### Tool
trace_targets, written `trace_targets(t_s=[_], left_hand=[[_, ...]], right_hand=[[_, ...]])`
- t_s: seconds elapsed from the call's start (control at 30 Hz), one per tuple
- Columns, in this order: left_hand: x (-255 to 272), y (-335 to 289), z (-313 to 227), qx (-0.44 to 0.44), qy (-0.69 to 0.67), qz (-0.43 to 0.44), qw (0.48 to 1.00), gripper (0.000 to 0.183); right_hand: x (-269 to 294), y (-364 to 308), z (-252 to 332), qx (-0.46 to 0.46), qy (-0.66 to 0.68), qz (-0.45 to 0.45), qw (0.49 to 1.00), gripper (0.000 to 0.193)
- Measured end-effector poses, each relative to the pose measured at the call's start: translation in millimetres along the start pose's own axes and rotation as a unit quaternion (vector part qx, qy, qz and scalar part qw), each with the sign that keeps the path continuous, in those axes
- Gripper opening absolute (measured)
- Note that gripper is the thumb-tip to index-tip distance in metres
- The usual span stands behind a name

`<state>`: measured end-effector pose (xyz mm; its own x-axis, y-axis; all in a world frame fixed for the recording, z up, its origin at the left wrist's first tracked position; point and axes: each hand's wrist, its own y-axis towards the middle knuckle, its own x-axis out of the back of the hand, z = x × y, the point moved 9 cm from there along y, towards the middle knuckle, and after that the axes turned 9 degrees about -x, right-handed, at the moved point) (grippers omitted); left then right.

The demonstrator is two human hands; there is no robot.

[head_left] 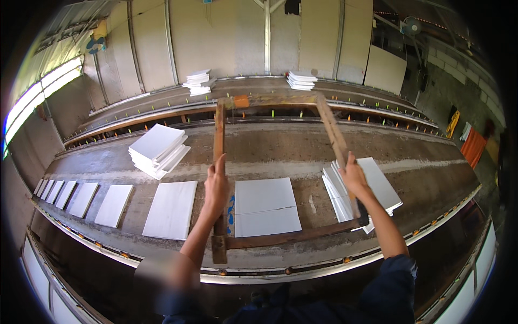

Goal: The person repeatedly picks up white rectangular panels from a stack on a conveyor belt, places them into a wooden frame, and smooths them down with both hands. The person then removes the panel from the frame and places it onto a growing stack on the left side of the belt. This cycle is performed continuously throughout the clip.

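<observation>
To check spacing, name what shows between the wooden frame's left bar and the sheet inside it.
Blue marks and bare brown tabletop, in the head view.

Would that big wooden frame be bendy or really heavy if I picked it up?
The wooden frame is probably stiff: its wood looks thick. It's maybe light for its size, since a white sheet shows through its middle. It might tip in just one hand, being wide; here the left hand and right hand grip opposite sides.

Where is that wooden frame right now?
In the head view, the wooden frame is near the centre, its sides held by the left hand and right hand, with a white sheet showing inside its outline.
</observation>
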<state>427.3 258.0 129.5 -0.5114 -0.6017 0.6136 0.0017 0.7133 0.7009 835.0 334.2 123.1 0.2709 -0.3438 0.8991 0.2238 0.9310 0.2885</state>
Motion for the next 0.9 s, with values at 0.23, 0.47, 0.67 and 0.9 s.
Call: trace_targets(t_s=[0.23,0.47,0.67,0.9], left_hand=[[-48.3,46.2,-161.4,-0.043,-0.051,0.018,0.998,0.057],[-201.7,96.9,-386.0,-0.175,-0.159,0.050,0.970,0.045],[-373.5,107.9,-571.3,-0.209,-0.204,0.141,0.946,0.037],[-560.4,106.0,-605.8,-0.123,-0.218,0.219,0.943,0.021]], right_hand=[[145.2,4.0,-116.1,-0.019,0.008,-0.110,0.994,0.066],[254.5,0.8,-365.3,-0.112,-0.018,-0.210,0.971,0.063],[280.6,10.6,-595.4,-0.247,-0.042,-0.158,0.955,0.061],[213.8,98.4,-736.0,-0.283,-0.109,-0.010,0.953,0.067]])
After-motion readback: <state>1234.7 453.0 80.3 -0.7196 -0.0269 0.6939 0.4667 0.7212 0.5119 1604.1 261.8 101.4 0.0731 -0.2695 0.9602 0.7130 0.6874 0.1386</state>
